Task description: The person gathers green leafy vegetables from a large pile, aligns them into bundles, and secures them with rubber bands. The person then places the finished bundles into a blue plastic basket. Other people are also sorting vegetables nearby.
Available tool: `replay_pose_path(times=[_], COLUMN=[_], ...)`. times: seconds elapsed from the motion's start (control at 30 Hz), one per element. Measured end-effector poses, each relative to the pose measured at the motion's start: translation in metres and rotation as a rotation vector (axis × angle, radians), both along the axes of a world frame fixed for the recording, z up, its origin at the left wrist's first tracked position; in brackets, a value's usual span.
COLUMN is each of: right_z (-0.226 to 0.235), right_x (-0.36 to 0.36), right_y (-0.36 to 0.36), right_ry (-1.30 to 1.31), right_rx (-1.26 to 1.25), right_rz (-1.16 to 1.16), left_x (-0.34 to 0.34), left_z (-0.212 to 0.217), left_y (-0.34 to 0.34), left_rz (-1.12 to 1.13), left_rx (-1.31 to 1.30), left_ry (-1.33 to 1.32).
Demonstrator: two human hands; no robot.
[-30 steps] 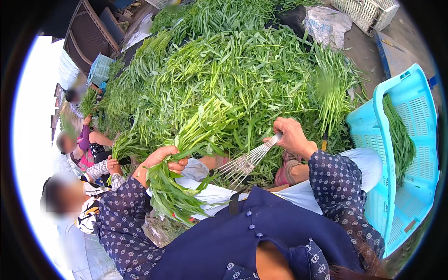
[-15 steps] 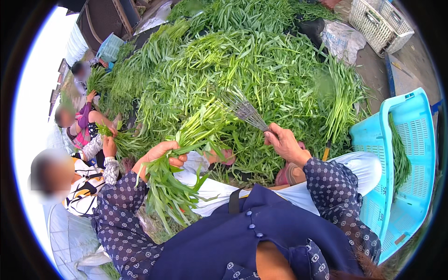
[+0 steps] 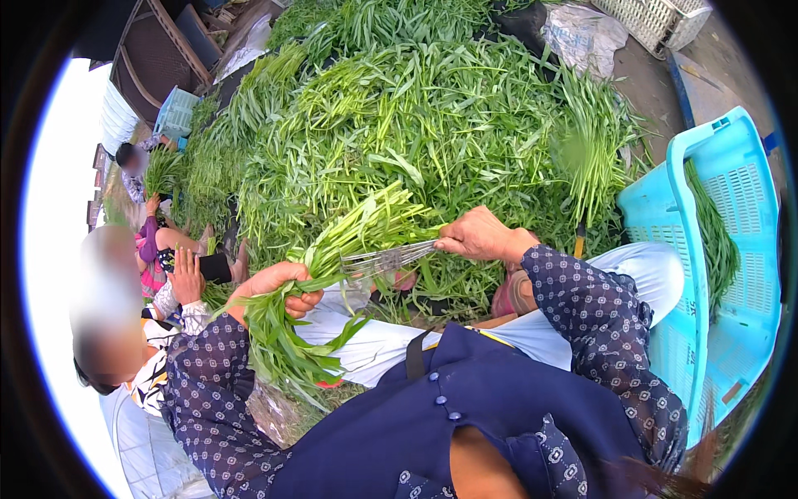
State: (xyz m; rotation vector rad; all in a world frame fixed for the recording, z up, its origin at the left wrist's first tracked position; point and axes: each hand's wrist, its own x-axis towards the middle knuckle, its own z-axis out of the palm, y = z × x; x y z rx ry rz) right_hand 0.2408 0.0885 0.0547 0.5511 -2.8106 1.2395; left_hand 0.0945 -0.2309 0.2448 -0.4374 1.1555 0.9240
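Note:
My left hand (image 3: 278, 291) is closed round the middle of a bunch of leafy green stems (image 3: 366, 229). The pale cut ends point away from me to the upper right, and the leaves hang down below my fist. In my right hand (image 3: 482, 235) is the handle end of a thin metal wire rake (image 3: 386, 260) with several spread tines. Its tines lie across the stems, just right of my left fist. Most of the handle is hidden in my grip. Beyond both hands spreads a large heap of the same greens (image 3: 432, 125).
To my right stands a turquoise plastic basket (image 3: 690, 274) with some greens inside. A white crate (image 3: 657, 21) and a pale sack (image 3: 584, 40) lie at the far right. Other people sit along the left, one nearby with a raised hand (image 3: 187, 277). A light blue crate (image 3: 176, 112) stands far left.
The rake has swung down and left from above the heap onto the bunch. My left hand keeps its hold. The nearest person on the left has leaned in and no longer shows greens in hand.

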Motion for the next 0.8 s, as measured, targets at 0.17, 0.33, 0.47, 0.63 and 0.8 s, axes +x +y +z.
replay_pose_path(times=[0.17, 0.33, 0.47, 0.63, 0.8], right_z=[-0.078, -0.115, -0.095, -0.089, -0.038], right_x=[0.02, 0.074, 0.05, 0.056, 0.038], right_y=[0.046, 0.1, 0.072, 0.095, 0.09], right_ry=[-0.16, -0.472, -0.334, -0.448, -0.434], right_rx=[0.105, 0.136, 0.105, 0.617, 0.439], right_rz=[-0.231, -0.53, -0.365, -0.21, -0.196], left_x=[-0.003, -0.01, -0.025, -0.045, -0.052], left_z=[0.01, 0.02, 0.01, 0.026, 0.044], left_y=[-0.008, -0.018, -0.037, -0.039, -0.011], left_rz=[-0.083, -0.236, -0.145, -0.099, -0.401], left_rx=[-0.033, -0.12, -0.194, -0.245, -0.328], left_ry=[0.023, 0.357, 0.46, 0.704, 1.018])
